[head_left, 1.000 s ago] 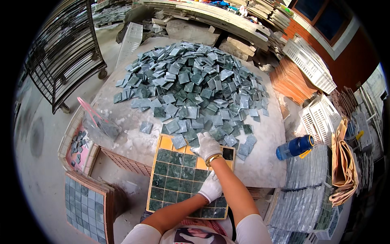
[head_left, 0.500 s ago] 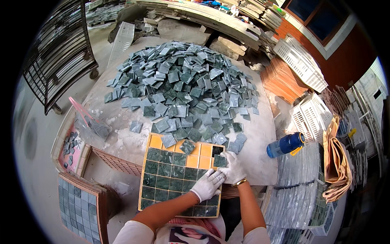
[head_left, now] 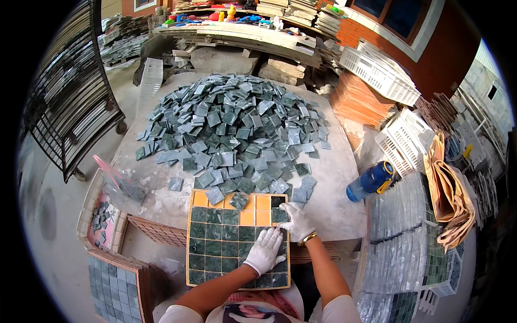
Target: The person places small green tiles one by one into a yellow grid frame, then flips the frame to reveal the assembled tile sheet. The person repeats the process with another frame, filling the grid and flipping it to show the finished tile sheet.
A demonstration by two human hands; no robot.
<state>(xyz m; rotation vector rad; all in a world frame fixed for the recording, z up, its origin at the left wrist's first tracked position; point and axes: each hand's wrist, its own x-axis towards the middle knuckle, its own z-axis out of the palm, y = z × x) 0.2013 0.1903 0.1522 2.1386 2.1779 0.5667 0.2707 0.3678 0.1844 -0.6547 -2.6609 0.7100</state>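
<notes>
A yellow gridded tray (head_left: 246, 218) lies in front of me, most of its cells filled with square dark green stone tiles (head_left: 214, 247). Several cells near the far edge show bare yellow, and two loose tiles (head_left: 238, 201) rest across that edge. My left hand (head_left: 265, 251), in a white glove, lies flat with fingers stretched over the filled cells at the right. At the tray's right edge is my gloved right hand (head_left: 297, 222); its thumb and forefinger are apart, touching a green tile (head_left: 279, 215) in the right column.
Beyond the tray rises a big heap of loose tiles (head_left: 237, 116) on a pale tabletop (head_left: 334, 215). A blue bottle (head_left: 369, 182) stands at the right, beside stacked tile sheets (head_left: 396, 237) and white crates (head_left: 406, 142). A wheeled black rack (head_left: 75, 102) is far left.
The tile at my right fingers now lies in a right-column cell, and those fingers have spread. My left hand has drawn back toward me and flattened. The view has tilted up.
</notes>
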